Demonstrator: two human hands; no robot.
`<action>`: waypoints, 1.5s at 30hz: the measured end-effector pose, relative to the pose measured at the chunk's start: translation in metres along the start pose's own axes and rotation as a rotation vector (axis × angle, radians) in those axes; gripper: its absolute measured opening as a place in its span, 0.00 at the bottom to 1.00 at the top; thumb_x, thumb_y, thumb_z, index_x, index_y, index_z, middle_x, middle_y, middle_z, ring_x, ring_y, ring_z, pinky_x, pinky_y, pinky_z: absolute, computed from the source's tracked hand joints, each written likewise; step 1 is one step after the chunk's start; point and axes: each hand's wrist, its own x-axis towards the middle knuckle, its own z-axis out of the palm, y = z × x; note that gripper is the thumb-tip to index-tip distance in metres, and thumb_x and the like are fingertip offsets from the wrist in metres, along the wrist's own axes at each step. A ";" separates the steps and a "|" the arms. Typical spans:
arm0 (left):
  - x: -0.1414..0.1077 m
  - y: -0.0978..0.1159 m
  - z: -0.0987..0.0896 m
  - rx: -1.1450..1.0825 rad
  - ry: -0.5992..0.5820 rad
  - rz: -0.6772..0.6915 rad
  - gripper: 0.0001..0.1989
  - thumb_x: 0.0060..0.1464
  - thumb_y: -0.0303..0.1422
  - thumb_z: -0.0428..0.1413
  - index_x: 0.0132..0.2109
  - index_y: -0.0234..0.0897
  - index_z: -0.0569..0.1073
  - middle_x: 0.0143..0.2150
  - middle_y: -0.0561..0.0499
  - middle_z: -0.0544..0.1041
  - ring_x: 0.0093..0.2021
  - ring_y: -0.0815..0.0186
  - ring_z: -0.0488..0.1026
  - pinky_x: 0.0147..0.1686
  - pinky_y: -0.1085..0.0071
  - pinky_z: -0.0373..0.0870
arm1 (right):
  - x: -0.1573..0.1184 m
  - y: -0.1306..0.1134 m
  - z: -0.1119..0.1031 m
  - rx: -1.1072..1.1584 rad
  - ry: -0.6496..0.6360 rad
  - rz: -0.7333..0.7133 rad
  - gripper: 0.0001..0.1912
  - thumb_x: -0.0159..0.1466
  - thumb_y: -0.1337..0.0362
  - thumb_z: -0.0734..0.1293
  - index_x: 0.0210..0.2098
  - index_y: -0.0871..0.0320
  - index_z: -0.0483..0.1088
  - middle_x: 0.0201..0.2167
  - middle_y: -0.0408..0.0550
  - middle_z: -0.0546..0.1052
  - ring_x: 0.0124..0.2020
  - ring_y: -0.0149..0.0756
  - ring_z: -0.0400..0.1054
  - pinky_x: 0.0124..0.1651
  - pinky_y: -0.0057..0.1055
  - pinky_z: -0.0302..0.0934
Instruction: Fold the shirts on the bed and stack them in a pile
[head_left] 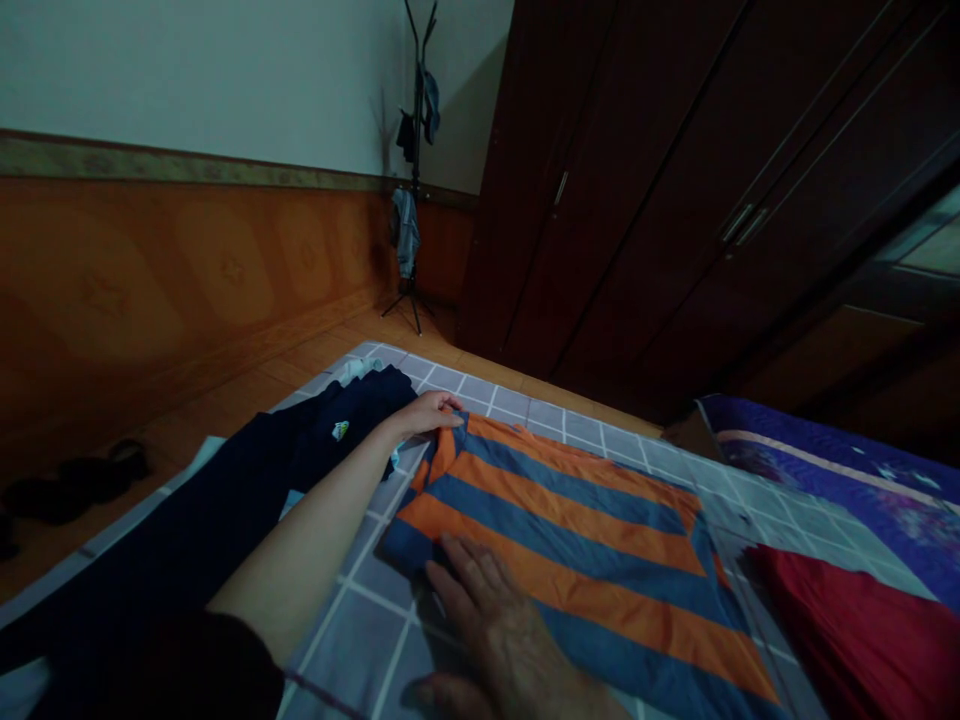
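Observation:
An orange and grey-blue striped shirt [592, 545] lies spread on the checked bed cover [375, 590]. My left hand [429, 413] reaches to its far left corner, with thumb and fingers closed on the cloth there. Over the shirt's near left part is my right hand [499, 625], fingers stretched out and the palm turned down. It holds nothing; whether the whole palm touches the cloth I cannot tell. Left of my left forearm lie dark navy clothes [247, 500] with a small light badge.
Red folded cloth [862, 630] lies at the right, near a purple patterned cover [832, 440]. Beyond the bed stand a dark wardrobe [637, 200] and a coat rack [416, 170] with items hung on it. Dark shoes [82, 480] rest on the floor at left.

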 end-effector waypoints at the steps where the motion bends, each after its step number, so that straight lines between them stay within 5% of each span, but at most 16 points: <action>1: -0.001 0.000 -0.002 0.021 0.001 -0.008 0.20 0.39 0.30 0.63 0.42 0.34 0.72 0.27 0.56 0.72 0.23 0.71 0.69 0.25 0.75 0.64 | 0.008 -0.003 0.009 0.005 -0.011 -0.030 0.40 0.63 0.43 0.59 0.67 0.53 0.42 0.68 0.52 0.39 0.67 0.51 0.35 0.65 0.50 0.42; 6: 0.003 -0.004 0.000 0.094 0.133 0.009 0.14 0.42 0.24 0.56 0.40 0.34 0.71 0.29 0.56 0.71 0.23 0.73 0.68 0.23 0.78 0.62 | 0.029 -0.003 0.033 -0.079 0.021 -0.128 0.41 0.63 0.43 0.60 0.67 0.58 0.45 0.67 0.58 0.40 0.67 0.52 0.32 0.65 0.52 0.37; 12: 0.009 -0.003 0.005 0.195 0.230 0.049 0.09 0.42 0.21 0.55 0.35 0.33 0.69 0.27 0.56 0.69 0.24 0.73 0.67 0.24 0.79 0.61 | 0.028 -0.003 0.032 -0.118 0.021 -0.159 0.42 0.62 0.43 0.61 0.66 0.60 0.46 0.67 0.60 0.41 0.67 0.53 0.33 0.65 0.51 0.38; 20: -0.010 0.009 -0.008 0.308 -0.005 -0.018 0.18 0.39 0.28 0.62 0.40 0.36 0.67 0.22 0.60 0.70 0.18 0.71 0.66 0.17 0.78 0.57 | 0.027 -0.009 0.019 0.031 -0.078 -0.138 0.40 0.65 0.44 0.57 0.67 0.60 0.43 0.67 0.58 0.38 0.67 0.50 0.27 0.66 0.52 0.30; 28: -0.006 0.005 0.000 0.297 0.024 0.012 0.14 0.46 0.25 0.55 0.42 0.35 0.63 0.23 0.61 0.66 0.17 0.76 0.62 0.17 0.81 0.54 | 0.029 -0.007 0.026 -0.026 -0.089 -0.134 0.41 0.63 0.44 0.58 0.67 0.58 0.44 0.68 0.56 0.40 0.67 0.52 0.30 0.65 0.54 0.32; 37: -0.026 0.031 -0.019 0.457 -0.370 -0.116 0.37 0.33 0.33 0.68 0.52 0.36 0.62 0.24 0.59 0.72 0.20 0.69 0.70 0.18 0.78 0.62 | 0.028 -0.008 0.024 -0.003 -0.073 -0.130 0.39 0.64 0.45 0.57 0.67 0.58 0.44 0.68 0.57 0.40 0.67 0.51 0.29 0.65 0.54 0.30; 41: -0.026 0.035 -0.009 0.519 -0.362 0.030 0.32 0.32 0.26 0.66 0.48 0.37 0.66 0.34 0.54 0.76 0.29 0.66 0.74 0.24 0.77 0.66 | 0.028 -0.009 0.023 -0.020 -0.075 -0.126 0.39 0.64 0.44 0.56 0.67 0.59 0.45 0.67 0.58 0.39 0.67 0.52 0.30 0.65 0.54 0.32; 45: -0.025 0.035 -0.001 0.539 -0.321 0.020 0.31 0.36 0.20 0.59 0.52 0.36 0.65 0.29 0.58 0.74 0.24 0.68 0.71 0.21 0.78 0.63 | 0.028 -0.010 0.023 -0.041 -0.056 -0.139 0.40 0.64 0.44 0.58 0.67 0.59 0.45 0.67 0.59 0.41 0.67 0.52 0.32 0.65 0.55 0.34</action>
